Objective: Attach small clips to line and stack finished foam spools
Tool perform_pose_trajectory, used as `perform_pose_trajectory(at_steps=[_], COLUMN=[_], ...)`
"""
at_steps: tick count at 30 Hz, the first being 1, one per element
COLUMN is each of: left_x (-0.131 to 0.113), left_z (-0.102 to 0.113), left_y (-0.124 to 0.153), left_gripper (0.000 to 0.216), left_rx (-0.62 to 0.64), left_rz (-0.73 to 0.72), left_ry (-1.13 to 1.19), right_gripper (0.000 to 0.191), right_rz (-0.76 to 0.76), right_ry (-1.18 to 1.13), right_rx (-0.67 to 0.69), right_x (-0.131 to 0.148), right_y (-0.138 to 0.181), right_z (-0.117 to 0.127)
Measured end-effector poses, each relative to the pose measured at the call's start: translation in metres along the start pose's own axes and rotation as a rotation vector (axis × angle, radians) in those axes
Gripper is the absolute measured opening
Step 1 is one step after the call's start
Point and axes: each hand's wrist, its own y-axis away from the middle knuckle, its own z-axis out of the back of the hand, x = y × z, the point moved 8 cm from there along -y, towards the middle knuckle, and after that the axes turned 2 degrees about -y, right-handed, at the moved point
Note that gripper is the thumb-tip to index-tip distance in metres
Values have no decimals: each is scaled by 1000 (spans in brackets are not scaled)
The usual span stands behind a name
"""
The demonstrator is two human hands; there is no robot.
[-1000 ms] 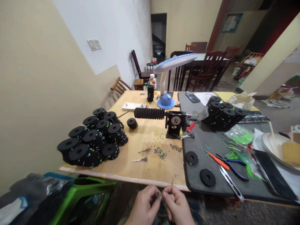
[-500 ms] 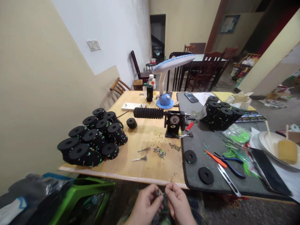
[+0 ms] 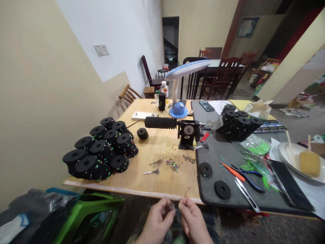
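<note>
Both my hands are close together just off the table's front edge. My left hand [image 3: 160, 217] is pinched shut, with something tiny between thumb and forefinger that is too small to make out. Beside it my right hand [image 3: 191, 216] also pinches, and what its fingertips hold cannot be made out. On the wood ahead lie a pile of small coloured beads [image 3: 173, 164], some small dark pieces [image 3: 190, 158] and a white-handled brush-like tuft [image 3: 151, 171]. Black foam discs [image 3: 222, 189] lie flat on the grey mat [image 3: 213, 156] to the right.
Stacked black foam spools [image 3: 87, 164] crowd the table's left. A black crank device with a ribbed foam roll [image 3: 161, 122] stands mid-table before a blue lamp [image 3: 178, 109]. Blue pliers [image 3: 251, 176], an orange-handled tool [image 3: 232, 171] and tweezers [image 3: 246, 195] lie right, near a plate [image 3: 285, 149].
My left fingers have shifted slightly at the pinch, and the right hand stays nearly in place. Objects on the table have not visibly moved.
</note>
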Motion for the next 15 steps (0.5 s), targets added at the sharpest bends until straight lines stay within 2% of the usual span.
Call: perform_pose_trajectory(at_steps=[8, 11, 15], left_x=[-1, -4, -14], left_z=[5, 9, 13], left_y=[-2, -2, -1], left_gripper=[17, 16, 14], left_rx=[-54, -47, 33], left_rz=[4, -34, -121], left_ry=[34, -65, -266], right_gripper=[53, 52, 39], right_rz=[10, 20, 43], right_ry=[129, 215, 349], right_rx=[70, 134, 164], right_x=[-1, 3, 15], right_y=[-2, -2, -1], right_z=[-4, -7, -11])
